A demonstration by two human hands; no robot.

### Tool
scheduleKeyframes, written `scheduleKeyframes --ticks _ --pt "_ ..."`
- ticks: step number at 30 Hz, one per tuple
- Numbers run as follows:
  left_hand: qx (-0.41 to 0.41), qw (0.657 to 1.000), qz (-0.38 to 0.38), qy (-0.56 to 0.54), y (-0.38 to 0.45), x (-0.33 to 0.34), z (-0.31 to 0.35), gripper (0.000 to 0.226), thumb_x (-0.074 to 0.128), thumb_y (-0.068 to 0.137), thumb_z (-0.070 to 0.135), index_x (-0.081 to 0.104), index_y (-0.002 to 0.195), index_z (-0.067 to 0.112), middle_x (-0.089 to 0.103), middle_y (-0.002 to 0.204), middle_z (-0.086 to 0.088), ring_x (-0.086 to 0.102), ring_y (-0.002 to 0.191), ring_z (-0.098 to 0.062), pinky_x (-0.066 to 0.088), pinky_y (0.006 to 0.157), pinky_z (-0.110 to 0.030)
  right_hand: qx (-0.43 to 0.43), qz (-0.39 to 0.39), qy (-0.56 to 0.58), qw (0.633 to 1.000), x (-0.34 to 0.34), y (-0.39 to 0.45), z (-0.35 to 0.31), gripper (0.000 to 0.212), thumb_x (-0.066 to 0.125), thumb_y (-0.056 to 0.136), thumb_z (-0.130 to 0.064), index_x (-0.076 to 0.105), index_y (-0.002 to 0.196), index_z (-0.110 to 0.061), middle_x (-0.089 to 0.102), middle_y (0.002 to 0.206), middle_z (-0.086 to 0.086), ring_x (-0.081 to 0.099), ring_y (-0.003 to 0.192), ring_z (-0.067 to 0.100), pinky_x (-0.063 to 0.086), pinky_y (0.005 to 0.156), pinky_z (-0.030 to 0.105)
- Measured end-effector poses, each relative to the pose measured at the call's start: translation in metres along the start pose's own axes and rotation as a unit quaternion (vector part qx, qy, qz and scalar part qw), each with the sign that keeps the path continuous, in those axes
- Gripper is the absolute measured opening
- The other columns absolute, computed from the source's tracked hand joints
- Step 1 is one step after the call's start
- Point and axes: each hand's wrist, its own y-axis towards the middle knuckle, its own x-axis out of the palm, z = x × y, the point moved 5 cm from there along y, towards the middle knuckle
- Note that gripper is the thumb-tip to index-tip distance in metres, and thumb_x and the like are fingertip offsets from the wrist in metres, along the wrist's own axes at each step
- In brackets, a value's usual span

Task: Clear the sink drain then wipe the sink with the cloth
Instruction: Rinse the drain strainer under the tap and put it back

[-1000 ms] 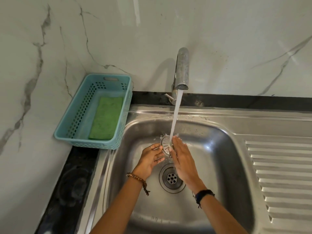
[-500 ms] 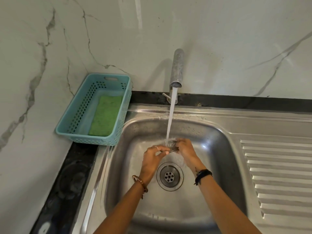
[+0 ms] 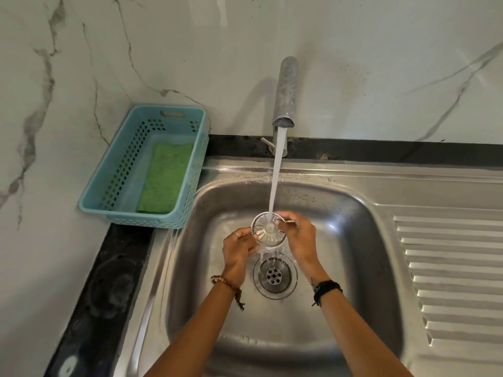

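Observation:
A round metal drain strainer (image 3: 268,229) is held flat, face up, under the running water, above the open sink drain (image 3: 275,276). My left hand (image 3: 239,250) pinches its left rim. My right hand (image 3: 298,238) grips its right rim. Water from the steel tap (image 3: 285,93) falls onto the strainer's middle and drips through into the steel sink (image 3: 340,268). A green cloth (image 3: 166,178) lies flat in the blue plastic basket (image 3: 114,170) left of the sink.
The ribbed steel draining board (image 3: 449,268) runs to the right of the basin. A black countertop strip (image 3: 103,281) borders the sink on the left and back. Marble walls stand behind and to the left.
The strainer has turned from edge-on between my hands to lying flat and face up under the water stream. Both hands stayed around it above the drain.

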Motion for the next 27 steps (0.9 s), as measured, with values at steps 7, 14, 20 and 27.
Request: scheduleKeyframes --ticks 7,14,20,27 --pt "0.043 0.997 -0.010 0.060 0.001 0.003 0.017 0.006 0.065 0.079 -0.003 0.067 0.084 0.001 0.067 0.076 -0.008 0.065 0.061 -0.012 0.055 0.052 -0.016 0.144 -0.002 0.008 0.989 -0.004 0.003 0.021 0.013 0.064 0.083 0.001 0.071 0.090 -0.007 0.070 0.088 0.009 0.066 0.088 0.027 0.058 0.074 0.036" --pt "0.069 0.980 -0.036 0.181 0.006 -0.002 0.020 0.009 0.070 0.076 0.002 0.068 0.074 0.011 0.066 0.076 -0.001 0.061 0.073 -0.012 0.052 0.065 -0.015 -0.027 -0.005 -0.035 0.999 -0.004 -0.006 -0.012 0.010 0.066 0.084 -0.005 0.070 0.092 -0.010 0.070 0.088 -0.001 0.063 0.082 0.007 0.046 0.072 0.006" --pt "0.251 0.919 -0.021 0.302 0.000 0.007 0.048 0.008 0.068 0.080 0.009 0.069 0.086 0.013 0.068 0.090 0.002 0.062 0.085 -0.011 0.052 0.081 -0.026 0.024 0.007 0.111 0.993 -0.010 0.006 -0.016 0.022 0.057 0.081 0.016 0.065 0.087 -0.003 0.064 0.085 0.008 0.061 0.081 0.012 0.053 0.074 0.015" --pt "0.398 0.791 0.041 0.464 -0.012 0.005 0.058 0.011 0.053 0.092 0.023 0.064 0.091 0.020 0.062 0.092 0.008 0.057 0.076 -0.008 0.045 0.062 -0.022 0.109 -0.039 0.132 0.985 0.006 0.018 -0.008 0.034 0.055 0.081 0.019 0.059 0.072 -0.014 0.062 0.086 0.008 0.059 0.081 0.015 0.050 0.072 0.017"
